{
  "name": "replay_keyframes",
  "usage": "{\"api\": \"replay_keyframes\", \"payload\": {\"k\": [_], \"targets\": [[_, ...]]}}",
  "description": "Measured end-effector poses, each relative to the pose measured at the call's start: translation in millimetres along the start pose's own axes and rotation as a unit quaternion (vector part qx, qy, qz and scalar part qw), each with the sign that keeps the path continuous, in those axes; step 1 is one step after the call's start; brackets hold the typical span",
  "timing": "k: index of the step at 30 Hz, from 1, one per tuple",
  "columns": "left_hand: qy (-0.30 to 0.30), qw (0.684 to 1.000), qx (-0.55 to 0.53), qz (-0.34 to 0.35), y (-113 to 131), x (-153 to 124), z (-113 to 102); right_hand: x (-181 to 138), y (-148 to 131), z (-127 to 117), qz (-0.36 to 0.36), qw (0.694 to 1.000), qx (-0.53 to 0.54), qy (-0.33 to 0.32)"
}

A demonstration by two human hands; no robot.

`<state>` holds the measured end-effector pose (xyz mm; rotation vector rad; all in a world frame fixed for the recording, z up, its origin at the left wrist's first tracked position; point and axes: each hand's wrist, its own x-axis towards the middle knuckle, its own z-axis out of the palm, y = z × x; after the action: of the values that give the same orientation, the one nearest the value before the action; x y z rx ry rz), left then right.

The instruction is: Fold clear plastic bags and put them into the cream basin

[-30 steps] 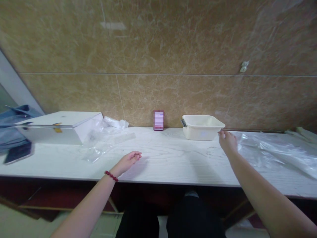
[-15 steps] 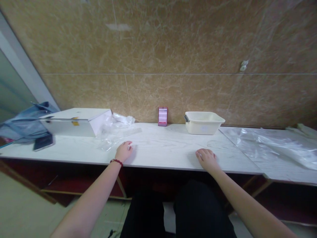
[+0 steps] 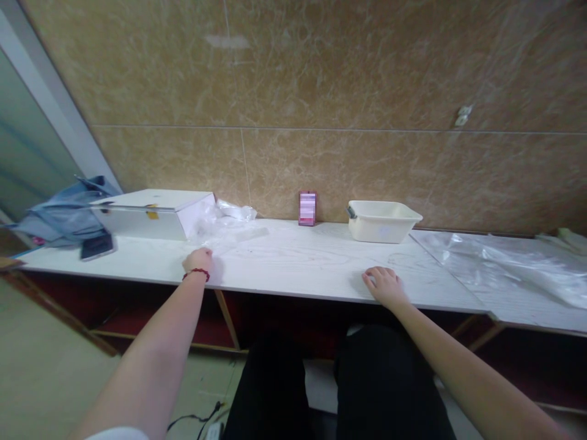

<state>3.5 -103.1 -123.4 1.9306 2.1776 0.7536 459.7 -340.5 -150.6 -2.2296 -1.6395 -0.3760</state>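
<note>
My left hand (image 3: 198, 260), with a red beaded bracelet (image 3: 197, 273) at the wrist, is over the left part of the white tabletop (image 3: 293, 263). Its fingers are curled in, and whatever they may hold is hidden. Just beyond it lies clear plastic wrapping (image 3: 224, 226), in front of and beside a white box (image 3: 142, 221). Palm down near the front edge, my right hand (image 3: 384, 285) rests on the table with its fingers loosely stretched and nothing visible in them. A cream plastic bin (image 3: 380, 229) with a grey handle stands behind that hand.
A phone with a lit screen (image 3: 307, 209) leans against the tiled wall. At the left are a dark phone (image 3: 97, 247) and blue cloth (image 3: 68, 214). More clear plastic sheeting (image 3: 499, 263) covers part of the right side. Open shelves (image 3: 160, 318) lie below the tabletop.
My left hand has moved left, toward the white box, and its fingers have turned out of sight. My right hand stays in about the same place. The view has shifted slightly.
</note>
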Motion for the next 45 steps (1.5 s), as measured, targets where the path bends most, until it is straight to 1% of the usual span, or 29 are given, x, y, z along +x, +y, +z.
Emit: {"api": "replay_keyframes", "payload": {"k": [3,7,11,14,19,22,25,27,29,31,35,37,40,43,45], "targets": [[0.009,0.999,-0.040,0.022,4.5,1.2,-9.0,1.6,2.0,2.5,-0.002,1.000,0.010,-0.008],[0.005,0.991,-0.114,0.074,18.3,-2.8,-16.1,3.4,1.9,1.8,0.002,0.999,0.018,-0.029],[0.002,0.977,-0.189,0.099,42.8,-16.2,-12.7,3.3,-0.1,-0.8,0.004,0.999,0.018,-0.037],[-0.017,0.959,-0.255,0.123,67.1,-35.5,-5.4,1.4,-1.1,-1.9,0.003,1.000,0.018,-0.023],[-0.070,0.916,-0.357,0.170,111.5,-81.5,5.2,-1.6,0.9,-1.0,-0.001,1.000,0.029,0.008],[-0.100,0.891,-0.402,0.187,136.4,-106.1,8.0,0.5,-3.2,-2.1,-0.017,0.997,0.072,0.037],[-0.174,0.828,-0.508,0.161,158.1,-121.0,8.1,7.3,-20.8,-10.8,-0.088,0.979,0.157,0.100],[-0.221,0.804,-0.531,0.152,170.7,-125.3,6.6,14.5,-38.7,-21.4,-0.155,0.958,0.209,0.125],[-0.256,0.794,-0.531,0.151,181.8,-126.0,4.6,23.9,-57.1,-33.3,-0.199,0.940,0.240,0.135],[-0.286,0.784,-0.531,0.149,192.1,-123.9,2.8,35.2,-72.1,-43.1,-0.228,0.929,0.254,0.142],[-0.343,0.760,-0.532,0.147,210.3,-113.8,4.3,61.7,-86.4,-49.8,-0.261,0.916,0.273,0.137],[-0.358,0.762,-0.515,0.163,217.7,-106.1,8.4,76.0,-86.7,-48.1,-0.259,0.910,0.291,0.140],[-0.362,0.782,-0.472,0.186,225.8,-92.7,16.0,97.5,-81.8,-44.2,-0.246,0.902,0.326,0.141],[-0.378,0.798,-0.433,0.181,230.2,-78.9,21.2,117.2,-75.6,-41.2,-0.222,0.899,0.361,0.108],[-0.404,0.792,-0.418,0.189,230.7,-69.7,23.5,129.1,-73.2,-39.4,-0.191,0.903,0.379,0.068]]}}
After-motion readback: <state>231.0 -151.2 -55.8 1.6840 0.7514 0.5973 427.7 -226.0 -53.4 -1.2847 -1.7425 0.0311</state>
